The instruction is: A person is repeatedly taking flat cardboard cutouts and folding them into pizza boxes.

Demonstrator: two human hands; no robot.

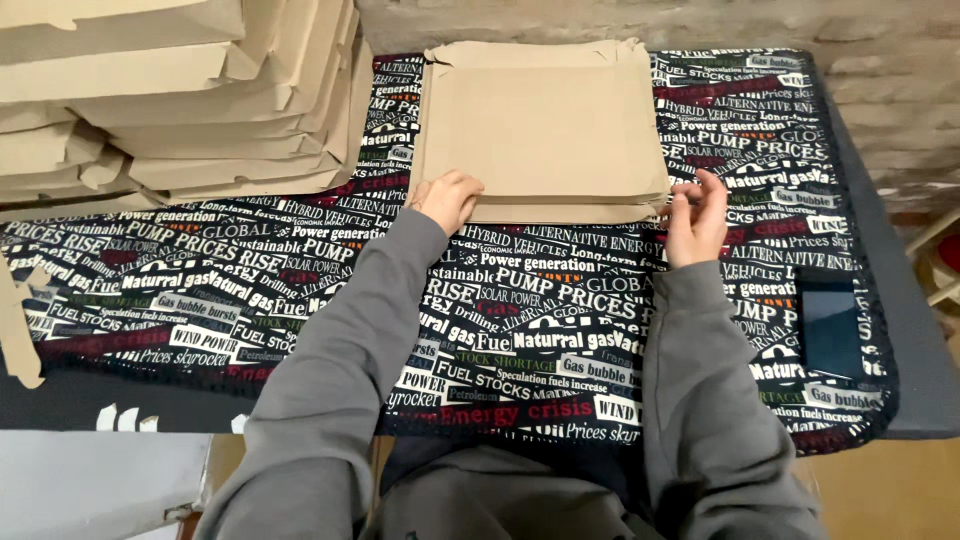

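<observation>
Centrally, on the cloth:
- Flat stack (545, 130): tan cardboard sheets, piled neatly at the far middle of the table, edges roughly squared, a notched flap showing at the far left corner.
- Left hand (447, 198): curled at the stack's near left corner, fingers bent and pressed against the lower sheets; whether they pinch a sheet cannot be told.
- Right hand (695, 222): at the stack's near right corner, fingers (712, 190) raised and loosely spread, tips touching the edge of the sheets; nothing gripped that can be seen.
- Sleeves (345, 350): grey, both forearms lying across the cloth toward the stack.
- Cloth (530, 330): black, covered in printed white, red and green lettering, spread over most of the table.
- Folded boxes (170, 90): tan cardboard, heaped unevenly at the far left, just beside the stack, not touching it.
- Phone (832, 325): dark screen, lying flat near the cloth's right edge, well apart from both hands.
- Cardboard scrap (18, 335): at the left edge.
</observation>
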